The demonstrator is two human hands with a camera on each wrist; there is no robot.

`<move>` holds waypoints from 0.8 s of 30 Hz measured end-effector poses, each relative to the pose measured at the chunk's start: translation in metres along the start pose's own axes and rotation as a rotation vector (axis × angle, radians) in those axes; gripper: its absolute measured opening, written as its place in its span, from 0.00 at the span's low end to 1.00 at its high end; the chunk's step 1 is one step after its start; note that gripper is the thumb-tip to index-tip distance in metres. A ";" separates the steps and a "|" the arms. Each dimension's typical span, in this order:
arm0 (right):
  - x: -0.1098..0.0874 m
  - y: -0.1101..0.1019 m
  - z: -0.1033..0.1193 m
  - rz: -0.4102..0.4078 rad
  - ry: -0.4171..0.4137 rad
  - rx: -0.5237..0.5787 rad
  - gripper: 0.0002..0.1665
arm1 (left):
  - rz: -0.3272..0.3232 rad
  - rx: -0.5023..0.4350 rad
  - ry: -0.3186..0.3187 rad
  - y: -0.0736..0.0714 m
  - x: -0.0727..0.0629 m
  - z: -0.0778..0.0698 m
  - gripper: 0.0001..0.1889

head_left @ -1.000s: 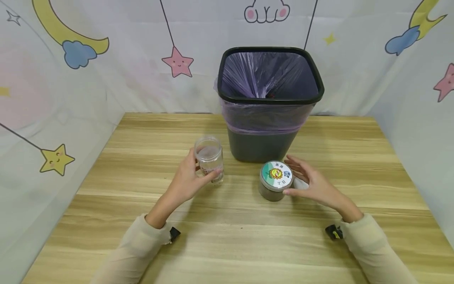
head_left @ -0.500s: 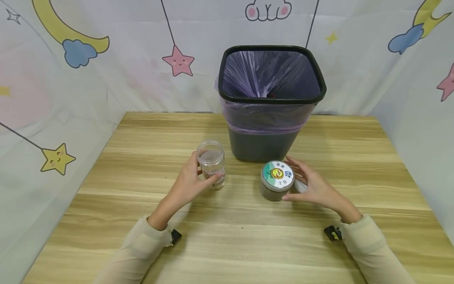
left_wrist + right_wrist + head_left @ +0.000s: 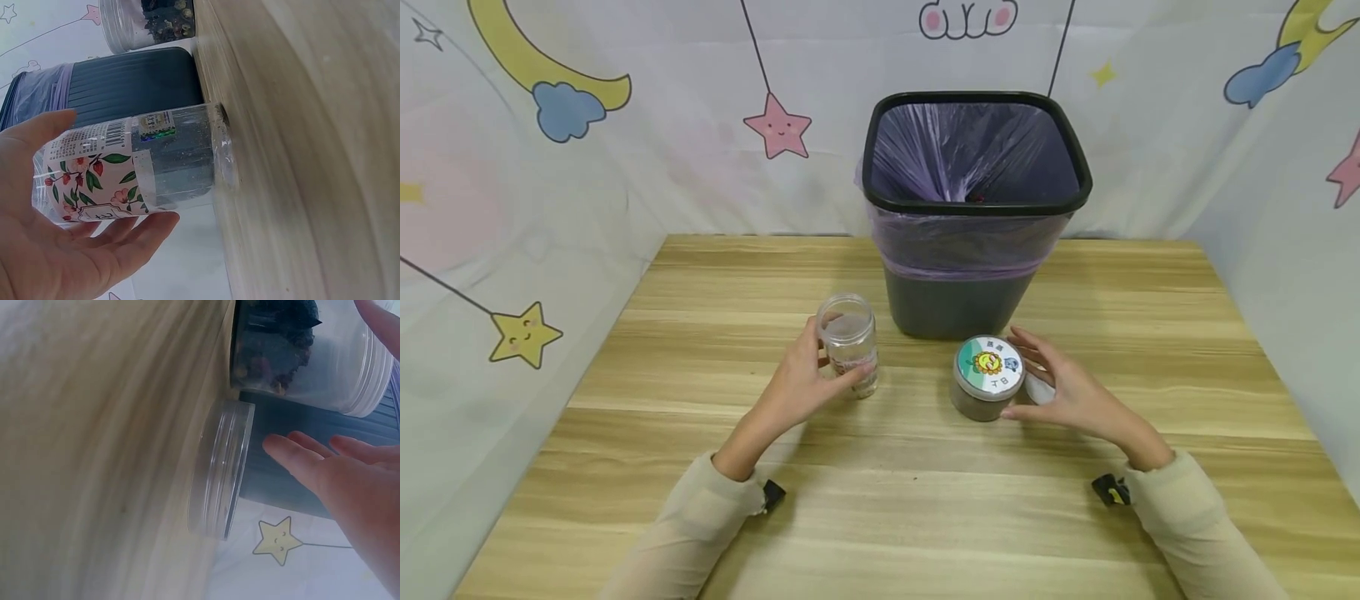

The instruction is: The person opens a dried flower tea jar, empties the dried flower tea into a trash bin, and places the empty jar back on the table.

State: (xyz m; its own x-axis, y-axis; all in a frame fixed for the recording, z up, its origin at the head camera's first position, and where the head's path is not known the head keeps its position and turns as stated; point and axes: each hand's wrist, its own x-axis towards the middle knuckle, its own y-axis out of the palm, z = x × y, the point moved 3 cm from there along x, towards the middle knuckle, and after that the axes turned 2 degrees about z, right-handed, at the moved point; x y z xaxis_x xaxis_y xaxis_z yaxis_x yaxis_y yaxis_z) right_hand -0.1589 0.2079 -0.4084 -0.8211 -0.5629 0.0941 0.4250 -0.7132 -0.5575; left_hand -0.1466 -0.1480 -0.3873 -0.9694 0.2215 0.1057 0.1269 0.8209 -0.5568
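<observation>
My left hand holds a clear, lidless plastic jar between thumb and curled fingers. The left wrist view shows its flower-printed label and its base down at the table. To the right stands a second, wider clear jar with dark dried contents and a sunflower picture on its lid. My right hand lies loosely spread along that jar's right side, the thumb near its front. A clear round lid rests on the table below the right hand's fingers, partly hidden from the head camera.
A dark bin with a purple liner stands on the wooden table right behind the jars. Printed cloth walls enclose the back and both sides. Each wrist carries a small black device.
The lidless jar has come slightly down and towards me with my left hand, mostly in the first half second. The right hand and the picture-lid jar stay nearly where they were.
</observation>
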 end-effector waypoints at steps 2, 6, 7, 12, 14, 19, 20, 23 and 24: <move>-0.001 -0.001 0.000 0.004 0.005 0.002 0.66 | 0.010 0.002 -0.007 0.000 -0.002 0.001 0.46; -0.002 -0.002 0.000 0.006 0.011 -0.005 0.65 | 0.021 0.009 -0.041 -0.003 -0.005 0.002 0.50; -0.002 -0.003 0.000 0.006 0.009 -0.004 0.64 | 0.020 0.015 -0.050 -0.004 -0.006 0.003 0.51; -0.003 -0.005 -0.003 0.009 0.014 0.022 0.65 | 0.014 0.034 -0.088 -0.008 -0.010 0.004 0.54; -0.004 -0.006 -0.004 0.012 0.020 0.039 0.65 | 0.005 0.034 -0.104 -0.010 -0.013 0.005 0.54; -0.006 -0.007 -0.006 0.021 0.032 0.048 0.66 | -0.043 0.020 -0.146 -0.014 -0.024 0.008 0.43; -0.006 -0.007 -0.006 0.024 0.036 0.048 0.66 | -0.055 0.024 -0.146 -0.014 -0.026 0.009 0.40; -0.007 -0.007 -0.006 0.035 0.040 0.049 0.65 | -0.082 0.055 -0.128 -0.016 -0.033 0.009 0.30; -0.007 -0.006 -0.007 0.039 0.038 0.047 0.65 | -0.091 0.062 -0.119 -0.017 -0.036 0.008 0.28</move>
State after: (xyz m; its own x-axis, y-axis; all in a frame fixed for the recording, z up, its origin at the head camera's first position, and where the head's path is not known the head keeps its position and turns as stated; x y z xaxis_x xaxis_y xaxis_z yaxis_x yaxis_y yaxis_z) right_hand -0.1583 0.2193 -0.4110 -0.8174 -0.5746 0.0412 0.4732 -0.7105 -0.5208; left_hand -0.1160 -0.1737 -0.3883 -0.9949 0.0807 0.0612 0.0280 0.7998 -0.5996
